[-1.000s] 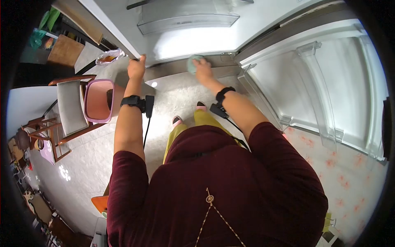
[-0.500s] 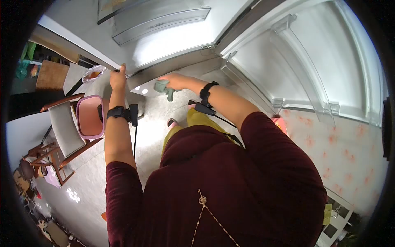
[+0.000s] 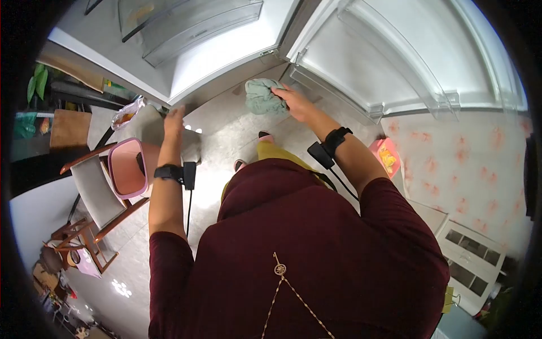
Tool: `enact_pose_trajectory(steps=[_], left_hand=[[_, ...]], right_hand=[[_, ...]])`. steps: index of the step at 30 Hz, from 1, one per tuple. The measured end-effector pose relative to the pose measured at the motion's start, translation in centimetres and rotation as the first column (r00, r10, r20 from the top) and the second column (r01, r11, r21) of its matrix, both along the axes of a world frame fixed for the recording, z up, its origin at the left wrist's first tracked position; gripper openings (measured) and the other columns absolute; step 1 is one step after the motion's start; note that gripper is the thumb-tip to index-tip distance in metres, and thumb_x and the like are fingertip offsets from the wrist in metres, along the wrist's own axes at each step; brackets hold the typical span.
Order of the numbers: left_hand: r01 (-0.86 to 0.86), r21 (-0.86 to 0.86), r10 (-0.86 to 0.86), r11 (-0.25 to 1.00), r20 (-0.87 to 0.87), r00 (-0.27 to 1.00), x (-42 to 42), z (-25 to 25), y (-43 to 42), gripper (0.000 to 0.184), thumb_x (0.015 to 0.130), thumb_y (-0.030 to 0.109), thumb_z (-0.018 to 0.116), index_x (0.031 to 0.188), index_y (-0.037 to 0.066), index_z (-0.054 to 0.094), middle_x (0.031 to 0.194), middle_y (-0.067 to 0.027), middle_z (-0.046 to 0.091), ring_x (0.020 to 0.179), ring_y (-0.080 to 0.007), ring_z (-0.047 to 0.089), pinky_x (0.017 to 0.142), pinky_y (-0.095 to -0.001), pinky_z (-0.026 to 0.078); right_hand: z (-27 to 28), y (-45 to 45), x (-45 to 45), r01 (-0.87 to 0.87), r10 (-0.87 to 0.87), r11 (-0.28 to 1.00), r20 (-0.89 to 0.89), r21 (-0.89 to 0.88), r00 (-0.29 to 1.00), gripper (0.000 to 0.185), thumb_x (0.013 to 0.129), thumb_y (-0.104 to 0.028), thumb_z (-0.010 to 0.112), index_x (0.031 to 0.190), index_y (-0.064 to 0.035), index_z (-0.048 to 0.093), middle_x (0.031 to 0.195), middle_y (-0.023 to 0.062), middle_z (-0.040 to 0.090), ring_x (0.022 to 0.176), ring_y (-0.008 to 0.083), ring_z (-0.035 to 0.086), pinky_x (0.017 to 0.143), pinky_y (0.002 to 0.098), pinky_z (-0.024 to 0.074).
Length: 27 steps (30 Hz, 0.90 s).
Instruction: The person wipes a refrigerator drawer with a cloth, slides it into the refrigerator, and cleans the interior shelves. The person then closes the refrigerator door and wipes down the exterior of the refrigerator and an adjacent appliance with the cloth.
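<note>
A crumpled pale green cloth hangs over the floor, pinched at its right side by my right hand. Below the lower front corner of the open fridge is my left hand; its fingers are smeared, so their grip is unclear. The fridge's open door, with clear plastic shelves, stands at the right, beyond my right hand. Both wrists wear black straps with small black devices.
A pink bin and a wooden chair with a grey seat stand at the left. A pink container with yellow contents is right of my forearm. A white cabinet is at the lower right.
My right hand first swept left along the fridge's lower edge with the cloth, then moved back right, away from the edge. My left hand has moved down slightly from the fridge edge. The view has shifted.
</note>
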State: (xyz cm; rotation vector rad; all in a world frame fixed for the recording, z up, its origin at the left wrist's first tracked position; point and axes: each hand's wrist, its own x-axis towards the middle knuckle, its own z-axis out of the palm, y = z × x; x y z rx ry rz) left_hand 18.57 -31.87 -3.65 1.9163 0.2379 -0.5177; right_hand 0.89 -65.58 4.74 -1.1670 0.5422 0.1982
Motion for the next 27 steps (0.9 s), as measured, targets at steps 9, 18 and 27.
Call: enact_pose_trajectory(steps=[9, 18, 27], left_hand=[[0.389, -0.476, -0.497, 0.789, -0.123, 0.859, -8.4, 11.2, -9.7, 0.058, 0.084, 0.047, 0.064, 0.126, 0.01, 0.05, 0.121, -0.0053, 0.055, 0.099, -0.0193, 0.059, 0.082, -0.0319, 0.047], [0.199, -0.506, -0.326, 0.839, -0.176, 0.929, -9.7, 13.6, -12.4, 0.034, 0.086, 0.027, 0.065, 0.116, 0.014, 0.055, 0.105, -0.0016, 0.062, 0.091, -0.0114, 0.06, 0.071, -0.0291, 0.048], [0.003, -0.56, -0.166, 0.828, -0.24, 0.957, -12.4, 15.1, -20.1, 0.045, 0.09, 0.027, 0.06, 0.129, 0.013, 0.045, 0.122, -0.0063, 0.054, 0.112, -0.0218, 0.051, 0.091, -0.0417, 0.042]], right_hand=[[6.2, 2.9, -0.5, -0.099, 0.088, 0.987, 0.088, 0.125, 0.992, 0.036, 0.095, -0.022, 0.05, 0.126, -0.0049, 0.049, 0.116, 0.0054, 0.058, 0.108, 0.0149, 0.055, 0.092, 0.0313, 0.0449], [6.5, 0.7, 1.5, -0.167, 0.365, 0.847, 0.326, -0.504, 0.872, 0.052, 0.09, -0.011, 0.052, 0.14, -0.0096, 0.036, 0.13, 0.0121, 0.048, 0.123, 0.0212, 0.044, 0.102, 0.0311, 0.0352], [5.8, -6.4, -0.8, -0.389, 0.644, 0.72, 0.342, -0.575, 0.685, 0.06, 0.09, -0.019, 0.059, 0.143, -0.0105, 0.033, 0.138, 0.0118, 0.041, 0.123, 0.0224, 0.043, 0.102, 0.0324, 0.0346]])
